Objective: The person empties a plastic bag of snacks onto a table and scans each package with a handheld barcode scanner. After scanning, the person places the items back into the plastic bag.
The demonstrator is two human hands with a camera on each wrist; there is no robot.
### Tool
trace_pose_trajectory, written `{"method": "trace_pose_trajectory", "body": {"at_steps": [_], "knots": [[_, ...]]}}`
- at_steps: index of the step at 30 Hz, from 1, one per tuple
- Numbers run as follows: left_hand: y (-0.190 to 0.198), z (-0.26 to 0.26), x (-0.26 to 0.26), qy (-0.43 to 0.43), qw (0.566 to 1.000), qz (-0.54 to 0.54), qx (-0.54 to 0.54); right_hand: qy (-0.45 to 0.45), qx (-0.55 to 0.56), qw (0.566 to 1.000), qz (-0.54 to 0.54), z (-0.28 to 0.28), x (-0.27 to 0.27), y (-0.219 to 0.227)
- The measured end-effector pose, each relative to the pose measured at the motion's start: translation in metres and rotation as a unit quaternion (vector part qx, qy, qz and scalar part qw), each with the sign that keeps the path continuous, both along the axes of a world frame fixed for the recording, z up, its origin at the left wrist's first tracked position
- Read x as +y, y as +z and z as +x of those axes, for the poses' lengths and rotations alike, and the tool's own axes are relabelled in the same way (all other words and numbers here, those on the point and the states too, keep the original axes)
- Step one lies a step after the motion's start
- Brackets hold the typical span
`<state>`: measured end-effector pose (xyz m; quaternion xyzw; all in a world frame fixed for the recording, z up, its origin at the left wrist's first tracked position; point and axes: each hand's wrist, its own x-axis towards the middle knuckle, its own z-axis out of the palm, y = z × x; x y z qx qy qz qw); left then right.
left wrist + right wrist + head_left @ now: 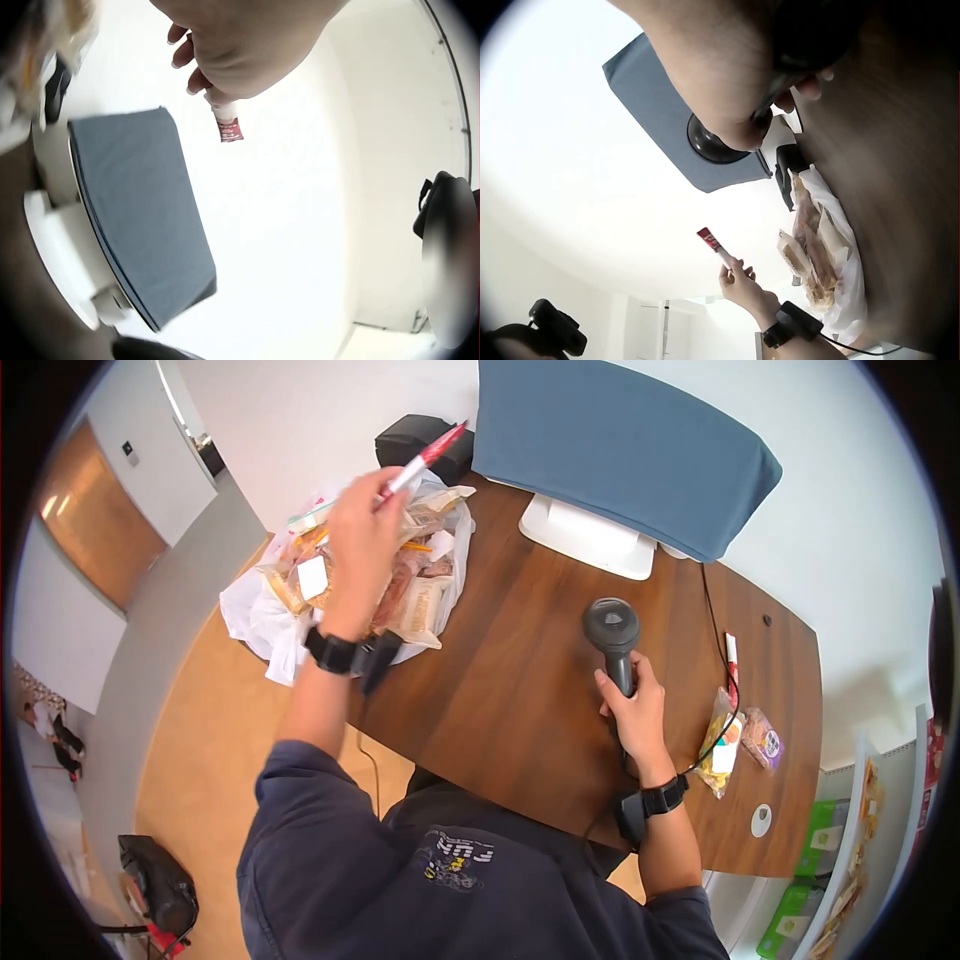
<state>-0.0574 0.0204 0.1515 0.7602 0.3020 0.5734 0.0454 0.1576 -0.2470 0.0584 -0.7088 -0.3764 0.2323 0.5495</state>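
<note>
Our left hand (362,545) pinches a red-and-white stick pack (428,457) over the far-left snack bag (300,622); right hand (633,705) grips the scanner (613,635) on the bench (520,690).

The head view looks steeply down from above the person onto the whole bench (520,660), taking in both arms and the blue cover (620,450) at the far edge. The left wrist view sits close under the left hand (240,52) and faces up and outward past it toward the wall, catching the same blue cover (142,210). The right wrist view looks from close beneath the right hand (720,82) across the bench, sharing the cover (660,112) and showing the left hand (742,289) far off.
</note>
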Motion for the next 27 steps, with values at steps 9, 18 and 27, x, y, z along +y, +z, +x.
{"method": "trace_pose_trajectory", "body": {"at_steps": [9, 18, 27], "knots": [[-0.005, -0.073, 0.085, 0.255, 0.917, -0.035, 0.305, 0.035, -0.087, 0.995, -0.026, -0.004, -0.001, -0.003], [-0.011, -0.068, 0.068, 0.212, 0.944, -0.029, 0.253, 0.087, -0.203, 0.974, -0.053, -0.017, -0.003, 0.001], [-0.042, 0.047, -0.065, -0.17, 0.96, 0.003, 0.222, 0.067, -0.187, 0.98, -0.016, -0.008, -0.008, -0.004]]}}
